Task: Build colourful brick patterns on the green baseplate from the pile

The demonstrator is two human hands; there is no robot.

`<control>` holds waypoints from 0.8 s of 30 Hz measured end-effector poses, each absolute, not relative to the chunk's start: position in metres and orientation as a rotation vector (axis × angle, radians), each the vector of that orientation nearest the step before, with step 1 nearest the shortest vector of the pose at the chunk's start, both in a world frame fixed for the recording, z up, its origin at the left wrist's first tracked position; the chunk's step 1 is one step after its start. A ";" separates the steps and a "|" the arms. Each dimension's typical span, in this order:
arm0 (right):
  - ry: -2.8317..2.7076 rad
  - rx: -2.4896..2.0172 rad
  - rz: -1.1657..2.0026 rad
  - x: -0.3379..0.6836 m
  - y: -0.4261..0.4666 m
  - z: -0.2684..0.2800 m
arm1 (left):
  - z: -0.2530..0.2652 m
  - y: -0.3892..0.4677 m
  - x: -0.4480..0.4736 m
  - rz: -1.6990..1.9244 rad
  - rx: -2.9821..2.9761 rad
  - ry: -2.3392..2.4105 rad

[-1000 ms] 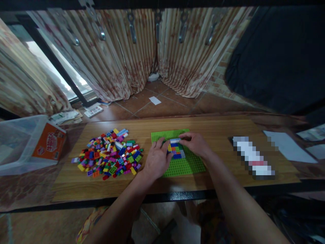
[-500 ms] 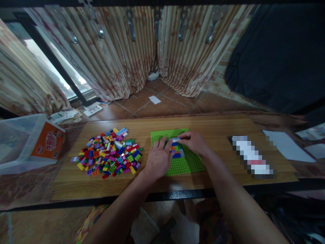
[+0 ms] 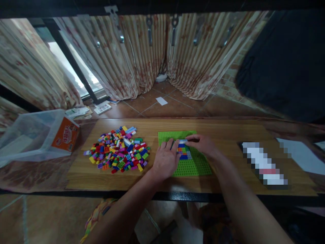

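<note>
A green studded baseplate [image 3: 186,167] lies on the wooden table top, with a block of blue, orange, grey and other toy bricks [image 3: 183,156] on its middle. My left hand [image 3: 166,158] rests on the plate at the left of these bricks, fingers apart and stretched forward, fingertips by the block's left side. At the far end of the block is a pale blue brick [image 3: 182,141]. Thumb and forefinger of my right hand [image 3: 201,144] pinch around its right end. My fingers partly cover the block's edges.
Left of the baseplate spreads a heap of loose coloured bricks [image 3: 124,150]. A clear plastic box [image 3: 38,135] with an orange label stands at the far left. A blurred-out, pixelated object [image 3: 264,164] lies on the right, with white paper [image 3: 302,156] beyond it.
The whole view has shifted, so the table and things appear further right. Both hands keep nearly the same place at the brick block.
</note>
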State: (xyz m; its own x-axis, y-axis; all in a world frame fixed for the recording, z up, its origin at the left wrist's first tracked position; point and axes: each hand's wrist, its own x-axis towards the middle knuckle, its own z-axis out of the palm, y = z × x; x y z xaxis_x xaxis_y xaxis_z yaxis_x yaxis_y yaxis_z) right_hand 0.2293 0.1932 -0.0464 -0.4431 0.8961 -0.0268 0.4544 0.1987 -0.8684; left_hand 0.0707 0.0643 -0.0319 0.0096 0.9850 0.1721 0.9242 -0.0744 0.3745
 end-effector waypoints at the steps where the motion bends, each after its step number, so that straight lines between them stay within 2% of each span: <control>1: -1.968 -1.253 1.193 0.230 0.193 -0.046 | -0.030 0.064 0.069 0.615 2.109 2.016; 6: -1.974 -1.296 1.132 0.234 0.191 -0.046 | -0.016 0.067 0.039 0.760 2.042 2.082; 10: -2.014 -1.349 0.983 0.234 0.186 -0.041 | -0.001 0.066 -0.013 0.735 1.857 2.273; 17: -2.013 -1.384 0.743 0.232 0.181 -0.035 | 0.009 0.049 -0.069 0.425 1.690 2.420; 24: -2.033 -1.430 0.747 0.230 0.180 -0.032 | 0.017 0.037 -0.070 0.219 1.711 2.391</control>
State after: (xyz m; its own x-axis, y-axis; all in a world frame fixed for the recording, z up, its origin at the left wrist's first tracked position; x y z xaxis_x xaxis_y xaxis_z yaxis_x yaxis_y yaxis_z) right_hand 0.2302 0.1804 -0.0321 -0.2916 0.9499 0.1127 0.6513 0.2834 -0.7040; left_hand -0.0700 0.0367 0.0171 -0.3141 0.9468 -0.0707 0.9182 0.3218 0.2311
